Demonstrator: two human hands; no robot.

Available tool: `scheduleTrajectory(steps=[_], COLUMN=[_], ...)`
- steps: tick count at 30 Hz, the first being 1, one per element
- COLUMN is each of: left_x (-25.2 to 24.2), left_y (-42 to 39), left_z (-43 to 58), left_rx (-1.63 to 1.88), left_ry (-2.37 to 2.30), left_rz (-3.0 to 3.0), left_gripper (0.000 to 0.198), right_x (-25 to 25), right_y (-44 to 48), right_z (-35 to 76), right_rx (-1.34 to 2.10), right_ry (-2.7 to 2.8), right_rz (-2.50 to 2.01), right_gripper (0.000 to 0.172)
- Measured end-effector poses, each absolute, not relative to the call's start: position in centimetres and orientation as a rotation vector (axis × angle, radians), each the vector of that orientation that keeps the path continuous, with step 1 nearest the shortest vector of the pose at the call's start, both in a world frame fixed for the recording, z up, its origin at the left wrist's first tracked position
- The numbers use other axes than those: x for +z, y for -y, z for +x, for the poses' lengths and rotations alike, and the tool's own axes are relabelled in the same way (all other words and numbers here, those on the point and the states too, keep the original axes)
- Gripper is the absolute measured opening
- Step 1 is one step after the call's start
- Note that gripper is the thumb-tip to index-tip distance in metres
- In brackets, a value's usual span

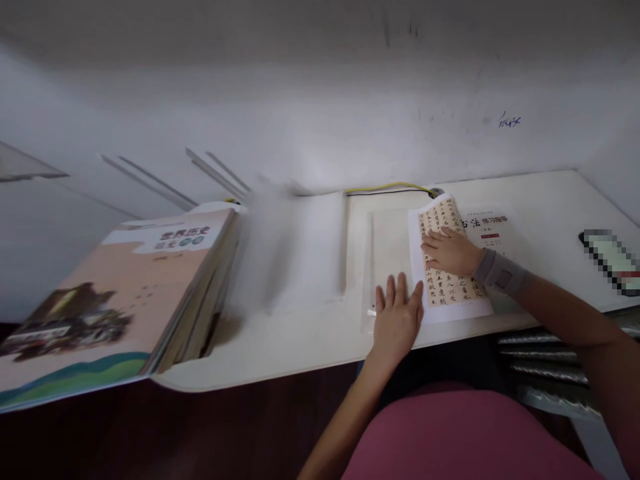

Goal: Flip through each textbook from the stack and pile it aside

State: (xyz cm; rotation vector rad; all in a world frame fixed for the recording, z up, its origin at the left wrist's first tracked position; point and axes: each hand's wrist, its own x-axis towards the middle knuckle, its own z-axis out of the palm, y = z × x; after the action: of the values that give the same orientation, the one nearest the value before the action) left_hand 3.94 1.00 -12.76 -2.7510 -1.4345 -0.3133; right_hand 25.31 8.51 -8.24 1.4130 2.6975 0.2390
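Head view: calligraphy booklet [453, 298] on white table [310, 347], printed page facing up. Right hand [447, 252], grey wristband [503, 272], lies flat on booklet's page, fingers spread, nothing gripped. Left hand [399, 320] palm down, fingers apart, at booklet's lower left edge, over clear plastic sheet [391, 243] jutting out left of booklet; nothing gripped. Further left of booklet: white papers [310, 253], blurred, then thick peach-covered book [135, 280]. Behind booklet: yellow cable [390, 187]. Right of booklet, well apart: pixelated phone [613, 261].
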Motion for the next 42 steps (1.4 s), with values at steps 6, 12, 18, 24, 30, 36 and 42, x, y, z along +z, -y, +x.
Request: scheduleTrajectory(steps=[6, 12, 18, 24, 30, 36, 42], left_x=[-12.6, -12.7, -12.6, -12.8, -13.0, -13.2, -13.9], left_y=[-0.9, -0.8, -0.8, -0.7, -0.7, -0.8, -0.9], left_z=[3.9, 3.8, 3.8, 3.7, 3.7, 3.7, 3.5], left_rx=[-0.327, -0.294, -0.311, -0.333, -0.334, -0.321, -0.342], left_ry=[1.411, 1.385, 1.39, 1.383, 1.373, 1.351, 1.328], left_rz=[-2.753, -2.752, -2.768, -2.759, -2.741, -2.718, -2.691], left_gripper=[0.04, 0.044, 0.043, 0.043, 0.044, 0.048, 0.055], right_x=[-9.9, -9.6, -10.1, -10.3, -10.5, -10.5, -10.6], right_y=[-8.8, -9.3, -14.5, -17.9, -18.5, -18.7, -18.9], right_z=[24.5, 25.0, 25.8, 25.9, 26.5, 26.8, 26.8], right_rx=[0.24, 0.209, 0.209, 0.256, 0.251, 0.27, 0.244], right_ry=[-2.672, -2.734, -2.633, -2.577, -2.597, -2.623, -2.629], right_rz=[1.453, 1.396, 1.573, 1.66, 1.568, 1.502, 1.5], right_gripper=[0.056, 0.046, 0.047, 0.051, 0.056, 0.056, 0.057])
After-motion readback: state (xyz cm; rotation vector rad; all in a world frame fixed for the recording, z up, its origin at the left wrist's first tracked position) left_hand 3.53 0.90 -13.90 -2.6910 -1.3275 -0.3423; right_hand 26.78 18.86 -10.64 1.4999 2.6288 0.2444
